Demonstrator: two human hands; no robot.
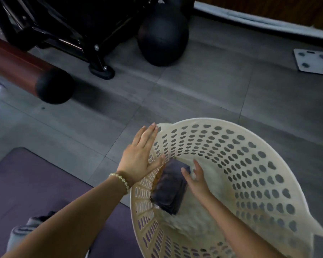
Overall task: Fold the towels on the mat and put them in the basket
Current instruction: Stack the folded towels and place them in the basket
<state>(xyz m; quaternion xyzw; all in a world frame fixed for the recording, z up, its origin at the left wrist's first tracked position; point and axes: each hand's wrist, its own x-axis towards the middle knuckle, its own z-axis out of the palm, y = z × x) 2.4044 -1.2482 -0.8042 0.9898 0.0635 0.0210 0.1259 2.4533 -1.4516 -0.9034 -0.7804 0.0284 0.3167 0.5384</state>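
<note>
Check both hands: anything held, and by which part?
Nothing is gripped. The left hand lies open against the basket rim; the right hand has straight fingers touching the folded dark towel at its right edge, inside the basket.

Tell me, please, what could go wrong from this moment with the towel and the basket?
1. The folded dark grey towel lies by the wall of the cream perforated plastic basket; it may slump open when the right hand, open beside it, pulls away.
2. The basket looks tilted, with the open left hand at its rim; it may rock if that hand leaves.
</note>
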